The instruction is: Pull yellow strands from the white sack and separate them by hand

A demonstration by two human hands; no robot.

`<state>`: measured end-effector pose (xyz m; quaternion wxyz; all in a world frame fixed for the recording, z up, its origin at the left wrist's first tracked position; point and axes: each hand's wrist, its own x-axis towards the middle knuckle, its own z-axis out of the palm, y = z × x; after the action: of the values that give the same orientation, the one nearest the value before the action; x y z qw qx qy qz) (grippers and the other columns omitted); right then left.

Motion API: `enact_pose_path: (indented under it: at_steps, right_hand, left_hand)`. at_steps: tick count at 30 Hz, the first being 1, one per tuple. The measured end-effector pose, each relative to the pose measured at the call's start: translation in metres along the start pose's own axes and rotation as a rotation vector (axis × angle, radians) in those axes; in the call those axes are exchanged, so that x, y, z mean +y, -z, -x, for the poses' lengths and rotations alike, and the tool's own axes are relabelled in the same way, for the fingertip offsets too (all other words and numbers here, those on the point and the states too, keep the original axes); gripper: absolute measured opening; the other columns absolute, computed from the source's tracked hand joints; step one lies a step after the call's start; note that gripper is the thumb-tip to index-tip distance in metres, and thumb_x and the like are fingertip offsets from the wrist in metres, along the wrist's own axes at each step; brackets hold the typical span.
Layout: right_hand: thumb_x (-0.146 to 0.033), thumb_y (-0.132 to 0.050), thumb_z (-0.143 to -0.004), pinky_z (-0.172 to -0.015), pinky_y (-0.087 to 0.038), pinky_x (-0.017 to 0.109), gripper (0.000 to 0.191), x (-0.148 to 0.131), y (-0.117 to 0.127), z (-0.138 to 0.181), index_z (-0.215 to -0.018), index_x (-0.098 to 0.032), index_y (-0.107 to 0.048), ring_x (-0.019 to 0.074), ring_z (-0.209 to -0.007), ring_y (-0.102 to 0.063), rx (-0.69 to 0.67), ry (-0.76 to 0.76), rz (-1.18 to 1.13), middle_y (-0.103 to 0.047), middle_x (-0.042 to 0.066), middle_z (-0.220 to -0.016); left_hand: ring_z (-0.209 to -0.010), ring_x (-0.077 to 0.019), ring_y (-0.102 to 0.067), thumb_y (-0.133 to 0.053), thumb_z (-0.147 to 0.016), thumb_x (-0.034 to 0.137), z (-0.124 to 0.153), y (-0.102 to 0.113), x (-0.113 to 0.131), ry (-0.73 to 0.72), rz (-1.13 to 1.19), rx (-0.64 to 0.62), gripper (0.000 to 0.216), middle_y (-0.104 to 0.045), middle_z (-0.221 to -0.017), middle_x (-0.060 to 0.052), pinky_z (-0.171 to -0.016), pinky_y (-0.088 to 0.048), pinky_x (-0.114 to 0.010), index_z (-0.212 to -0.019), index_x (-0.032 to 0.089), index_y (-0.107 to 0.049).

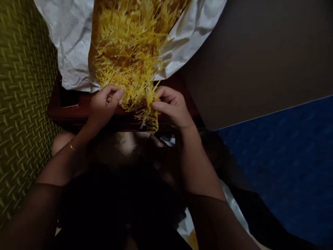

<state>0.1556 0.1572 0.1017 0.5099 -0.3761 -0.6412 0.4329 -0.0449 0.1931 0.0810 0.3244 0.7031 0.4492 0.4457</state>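
Observation:
A long heap of thin yellow strands, like dried flower petals or roots (130, 52), lies on white crinkled sheeting (75, 45) over a dark red wooden table (85, 113). At the heap's near right corner, my right hand (173, 104) pinches a tuft of the yellow strands (149, 99) between thumb and fingers. Some strands hang past the table edge. My left hand (105, 102) is at the near left edge of the heap, thumb and fingertips drawn together; whatever lies between them is too small to make out. A thin bracelet circles the left wrist.
Yellow-green textured matting (23, 76) covers the floor at left, and a blue surface (281, 156) lies at right. A large dark flat panel (255, 59) stands right of the table. White sheeting with a yellowish patch (191, 229) shows low by my lap.

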Motion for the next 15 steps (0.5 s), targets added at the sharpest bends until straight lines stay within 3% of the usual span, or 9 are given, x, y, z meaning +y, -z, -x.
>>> enact_pose_path:
  at_steps: [4, 6, 8, 10, 13, 15]
  right_hand:
    - [-0.037, -0.068, -0.071, -0.074, -0.046, 0.028, 0.021, -0.003, -0.027, -0.002, -0.073, -0.019, -0.059, 0.0116, -0.078, -0.053, -0.052, 0.006, 0.239, -0.055, -0.002, -0.078]
    - [-0.037, -0.069, -0.07, -0.081, -0.046, 0.032, 0.022, -0.009, -0.032, -0.005, -0.081, -0.019, -0.063, 0.0145, -0.091, -0.055, -0.11, -0.003, 0.26, -0.058, 0.0, -0.09]
    - [-0.042, -0.07, -0.068, -0.084, -0.046, 0.034, 0.032, -0.012, -0.022, -0.005, -0.089, -0.02, -0.065, 0.0166, -0.098, -0.055, -0.164, -0.055, 0.2, -0.059, 0.002, -0.101]
    - [-0.053, -0.066, -0.067, -0.078, -0.048, 0.033, 0.04, -0.004, -0.002, 0.003, -0.088, -0.019, -0.065, 0.0161, -0.092, -0.059, -0.186, -0.119, 0.035, -0.061, 0.003, -0.101]
    - [-0.062, -0.059, -0.067, -0.059, -0.047, 0.029, 0.045, 0.034, 0.024, 0.031, -0.061, -0.017, -0.06, 0.0121, -0.063, -0.06, -0.335, -0.241, -0.223, -0.062, 0.001, -0.065]
    - [-0.056, -0.065, -0.067, -0.054, -0.048, 0.028, 0.042, 0.068, 0.023, 0.057, -0.056, -0.016, -0.059, 0.0127, -0.054, -0.058, -0.444, -0.524, -0.176, -0.06, 0.002, -0.056]
  left_hand:
    - [-0.078, -0.0152, -0.062, -0.042, -0.086, 0.049, 0.015, 0.002, 0.009, 0.256, 0.302, -0.332, 0.04, -0.064, -0.083, -0.005, -0.068, -0.049, -0.027, -0.089, 0.014, -0.061]
    - [-0.083, -0.0165, -0.063, -0.052, -0.082, 0.046, 0.019, -0.001, 0.008, 0.293, 0.394, -0.385, 0.035, -0.065, -0.087, -0.004, -0.07, -0.05, -0.028, -0.091, 0.014, -0.06]
    - [-0.09, -0.0173, -0.062, -0.056, -0.081, 0.038, 0.018, -0.001, 0.005, 0.284, 0.465, -0.339, 0.028, -0.065, -0.091, -0.003, -0.076, -0.05, -0.03, -0.095, 0.014, -0.059]
    - [-0.095, -0.0174, -0.061, -0.053, -0.083, 0.029, 0.015, 0.002, 0.003, 0.292, 0.506, -0.259, 0.021, -0.064, -0.094, -0.002, -0.082, -0.05, -0.032, -0.097, 0.014, -0.058]
    - [-0.095, -0.0164, -0.061, -0.049, -0.085, 0.021, 0.009, 0.011, 0.002, 0.328, 0.531, -0.178, 0.016, -0.064, -0.095, -0.003, -0.087, -0.048, -0.035, -0.097, 0.014, -0.057]
    - [-0.089, -0.0152, -0.062, -0.05, -0.084, 0.018, 0.007, 0.018, 0.002, 0.312, 0.568, -0.149, 0.015, -0.065, -0.09, -0.003, -0.087, -0.049, -0.037, -0.096, 0.014, -0.057]
